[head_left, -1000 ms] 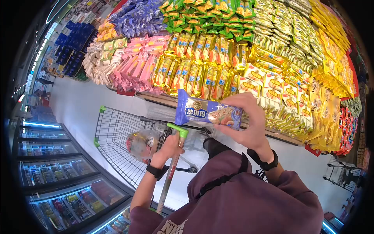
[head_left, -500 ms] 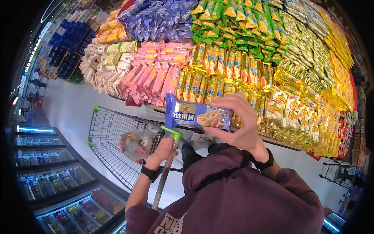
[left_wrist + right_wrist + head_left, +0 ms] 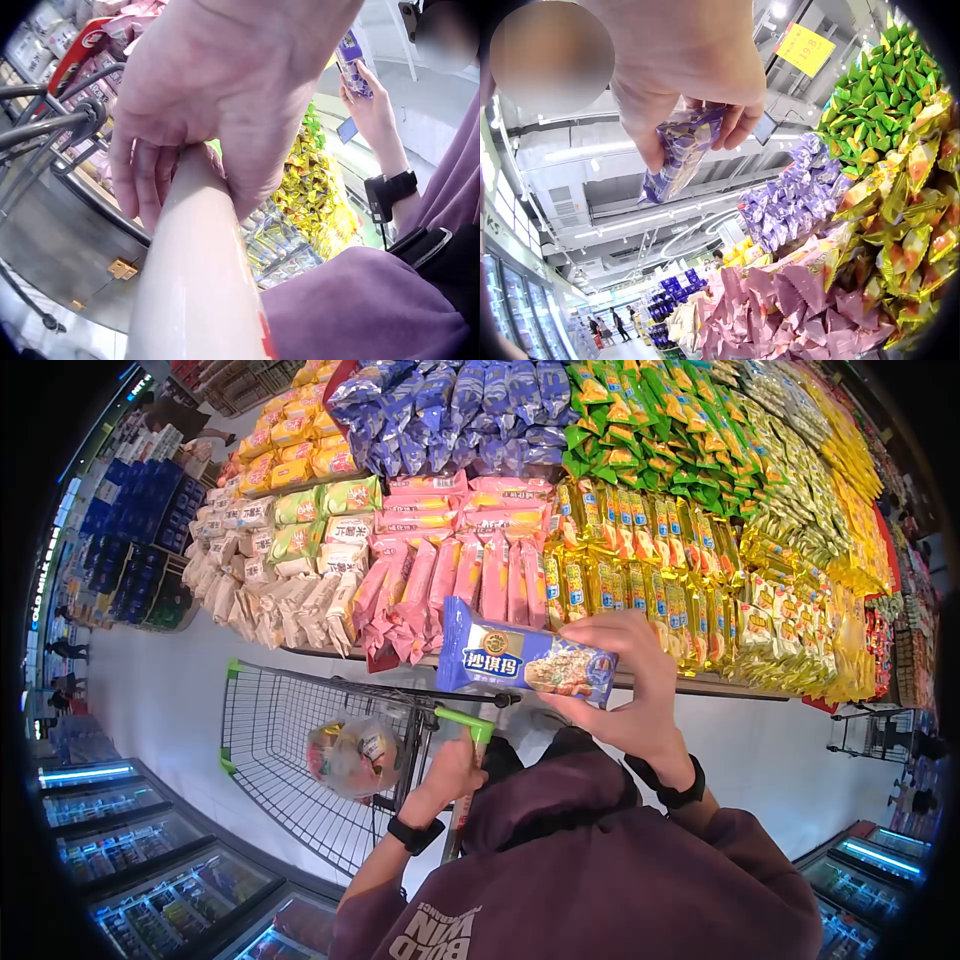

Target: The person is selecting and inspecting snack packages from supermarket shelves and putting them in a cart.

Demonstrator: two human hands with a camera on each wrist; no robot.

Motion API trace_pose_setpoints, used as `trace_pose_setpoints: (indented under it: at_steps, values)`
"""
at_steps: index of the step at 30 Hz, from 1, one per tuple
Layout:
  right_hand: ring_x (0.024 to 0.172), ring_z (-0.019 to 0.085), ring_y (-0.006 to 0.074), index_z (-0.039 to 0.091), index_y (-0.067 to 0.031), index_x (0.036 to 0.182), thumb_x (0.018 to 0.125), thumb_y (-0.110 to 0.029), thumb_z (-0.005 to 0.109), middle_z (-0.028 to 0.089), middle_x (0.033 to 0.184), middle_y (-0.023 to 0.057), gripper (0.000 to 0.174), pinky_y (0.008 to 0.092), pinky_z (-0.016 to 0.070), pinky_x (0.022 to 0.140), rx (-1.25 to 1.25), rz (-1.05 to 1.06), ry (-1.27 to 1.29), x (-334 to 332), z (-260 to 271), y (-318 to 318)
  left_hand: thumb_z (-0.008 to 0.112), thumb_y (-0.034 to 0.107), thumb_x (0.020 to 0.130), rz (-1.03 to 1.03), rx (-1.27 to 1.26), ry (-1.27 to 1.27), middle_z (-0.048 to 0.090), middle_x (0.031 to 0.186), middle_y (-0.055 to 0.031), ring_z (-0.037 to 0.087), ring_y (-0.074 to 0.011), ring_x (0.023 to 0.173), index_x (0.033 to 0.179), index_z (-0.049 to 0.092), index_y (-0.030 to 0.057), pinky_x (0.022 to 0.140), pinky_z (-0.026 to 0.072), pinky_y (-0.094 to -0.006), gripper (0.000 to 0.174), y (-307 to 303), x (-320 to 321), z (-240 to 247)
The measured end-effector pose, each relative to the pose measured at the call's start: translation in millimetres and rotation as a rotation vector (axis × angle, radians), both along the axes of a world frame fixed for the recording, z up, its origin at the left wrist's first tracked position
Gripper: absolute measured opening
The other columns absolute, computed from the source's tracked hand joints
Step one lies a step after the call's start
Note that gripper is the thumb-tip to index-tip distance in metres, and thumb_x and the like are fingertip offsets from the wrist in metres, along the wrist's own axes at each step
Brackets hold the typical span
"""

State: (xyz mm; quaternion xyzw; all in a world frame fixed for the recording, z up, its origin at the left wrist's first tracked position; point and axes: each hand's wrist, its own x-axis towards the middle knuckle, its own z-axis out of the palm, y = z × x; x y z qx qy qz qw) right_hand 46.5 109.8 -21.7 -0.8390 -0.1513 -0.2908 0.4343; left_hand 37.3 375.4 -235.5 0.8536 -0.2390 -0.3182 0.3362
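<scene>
A person in a purple sweatshirt [image 3: 600, 870] stands behind a wire shopping cart [image 3: 280, 760] in a supermarket aisle. The right hand [image 3: 630, 680] is raised just above the cart's handle end. It is clamped on one end of a blue-and-white snack packet [image 3: 525, 660], with fingers curled over the top edge and thumb underneath. The packet lies roughly level with its printed face toward the person. It hangs over the cart's handle [image 3: 465, 722] without touching it.

The left hand [image 3: 455, 765] is wrapped tightly round that handle, fingers closed over the pale bar beside its green end cap. Inside the cart, close to the handle, lies a clear bag [image 3: 350, 755] of mixed goods.

On the far side of the cart stands a long display shelf [image 3: 720, 685] heaped with packets. Pink ones [image 3: 450, 575] lie straight beyond the cart, with gold ones [image 3: 620, 585] to their right. Purple ones [image 3: 450, 410] and green ones [image 3: 640, 420] are piled farther back. Glass-fronted freezers [image 3: 150, 860] run along the cart's left side. A black band [image 3: 672, 792] circles each wrist.
</scene>
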Motion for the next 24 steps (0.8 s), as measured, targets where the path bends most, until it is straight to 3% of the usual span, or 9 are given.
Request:
trace_pose_setpoints:
  at_steps: [8, 11, 19, 24]
  values:
    - [0.093, 0.063, 0.0270, 0.067, -0.0026, 0.108, 0.063, -0.007, 0.087, 0.070, 0.104, 0.0110, 0.050, 0.0370, 0.0466, 0.085, -0.020, -0.147, 0.035, -3.1, 3.4, 38.0, 0.080, 0.012, 0.063, -0.098, 0.068, 0.025, 0.065, 0.077, -0.0286, 0.065, -0.0479, 0.080, 0.119, 0.038, -0.0126, 0.073, 0.0550, -0.0510, 0.074, 38.3, 19.9, 10.6]
    - [0.098, 0.062, 0.0274, 0.064, -0.0029, 0.106, 0.064, -0.010, 0.088, 0.068, 0.106, 0.0113, 0.049, 0.0377, 0.0470, 0.087, -0.024, -0.196, 0.028, -7.2, 2.1, 46.3, 0.082, 0.014, 0.063, -0.105, 0.080, -0.020, 0.065, 0.077, -0.0290, 0.065, -0.0471, 0.080, 0.115, 0.043, -0.0129, 0.073, 0.0551, -0.0504, 0.071, 49.8, 26.6, 19.4]
    - [0.093, 0.063, 0.0260, 0.067, -0.0028, 0.108, 0.065, -0.008, 0.086, 0.069, 0.103, 0.0104, 0.048, 0.0364, 0.0464, 0.086, 0.029, -0.241, 0.020, -10.1, 7.1, 61.6, 0.085, 0.021, 0.063, -0.197, 0.276, -0.051, 0.066, 0.077, -0.0275, 0.067, -0.0437, 0.082, 0.084, 0.063, -0.0087, 0.076, 0.0556, -0.0464, 0.042, 62.2, 49.8, 66.4]
    - [0.093, 0.062, 0.0257, 0.065, -0.0029, 0.108, 0.064, -0.009, 0.086, 0.068, 0.103, 0.0106, 0.048, 0.0355, 0.0472, 0.084, -0.015, -0.227, -0.014, -9.0, 3.0, 68.0, 0.084, 0.024, 0.064, -0.236, 0.305, -0.055, 0.066, 0.076, -0.0273, 0.068, -0.0416, 0.081, 0.073, 0.067, -0.0071, 0.076, 0.0553, -0.0455, 0.036, 72.4, 59.7, 51.0]
